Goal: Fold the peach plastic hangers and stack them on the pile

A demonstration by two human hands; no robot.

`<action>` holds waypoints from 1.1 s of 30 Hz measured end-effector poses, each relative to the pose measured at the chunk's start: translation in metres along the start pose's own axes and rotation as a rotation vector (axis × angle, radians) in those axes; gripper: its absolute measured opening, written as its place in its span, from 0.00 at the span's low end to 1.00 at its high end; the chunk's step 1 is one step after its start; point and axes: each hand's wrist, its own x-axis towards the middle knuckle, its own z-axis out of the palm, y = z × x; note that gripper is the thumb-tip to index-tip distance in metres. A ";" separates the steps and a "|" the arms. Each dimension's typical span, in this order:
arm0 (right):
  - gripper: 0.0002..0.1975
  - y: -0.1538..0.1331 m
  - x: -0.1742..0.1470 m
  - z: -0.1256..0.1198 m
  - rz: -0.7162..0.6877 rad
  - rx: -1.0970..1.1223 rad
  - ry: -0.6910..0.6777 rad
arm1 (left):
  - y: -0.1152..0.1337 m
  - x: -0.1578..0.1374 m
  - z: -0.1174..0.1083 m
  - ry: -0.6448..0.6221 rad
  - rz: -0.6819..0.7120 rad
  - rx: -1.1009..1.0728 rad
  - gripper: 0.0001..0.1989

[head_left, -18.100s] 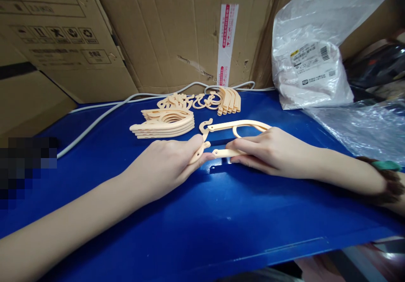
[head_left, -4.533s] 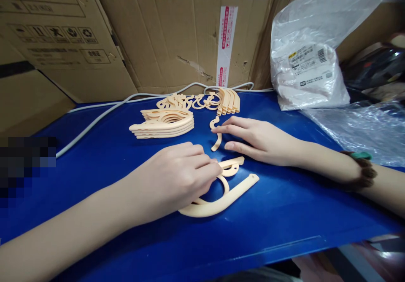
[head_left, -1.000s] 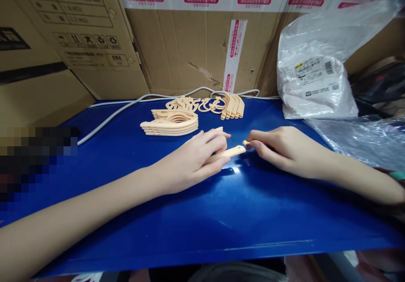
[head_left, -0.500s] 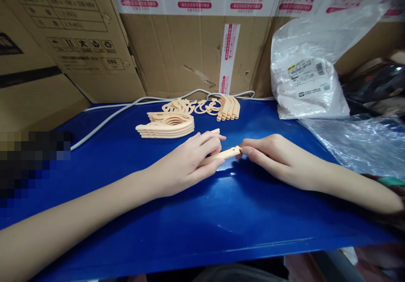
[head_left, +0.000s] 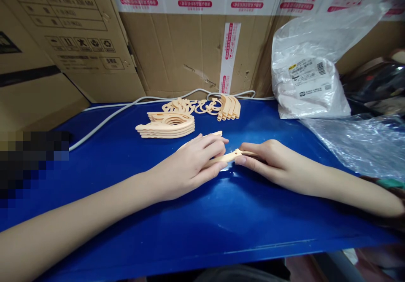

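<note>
cream strip (head_left: 227, 157) with holed end

On the table (head_left: 196, 235), the hanger stack (head_left: 166, 129) lies behind the left hand (head_left: 190, 164), left of the plastic bag (head_left: 310, 88).

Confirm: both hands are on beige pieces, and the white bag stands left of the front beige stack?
No: the head view shows the white bag right of the front beige stack. Left hand and right hand are indeed on beige pieces.

Large brown cardboard boxes (head_left: 177, 46) are standing behind a glossy blue desk (head_left: 177, 231) that is reflecting whitish light.
</note>
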 end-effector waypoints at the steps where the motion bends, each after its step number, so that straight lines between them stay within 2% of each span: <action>1: 0.18 0.000 0.000 0.000 -0.003 0.004 -0.003 | 0.000 0.000 0.000 0.002 0.002 0.001 0.09; 9: 0.18 -0.002 0.003 -0.001 -0.006 -0.049 0.009 | -0.002 0.000 0.001 -0.004 -0.013 0.008 0.07; 13: 0.19 0.002 0.001 0.002 -0.044 -0.213 0.029 | -0.003 -0.001 0.001 -0.065 0.006 0.063 0.12; 20: 0.21 0.010 -0.002 0.007 -0.186 -0.526 0.132 | -0.004 -0.001 0.002 -0.073 -0.003 0.054 0.14; 33: 0.17 0.010 -0.002 0.008 -0.324 -0.835 0.251 | -0.002 0.001 -0.001 -0.071 -0.014 0.024 0.14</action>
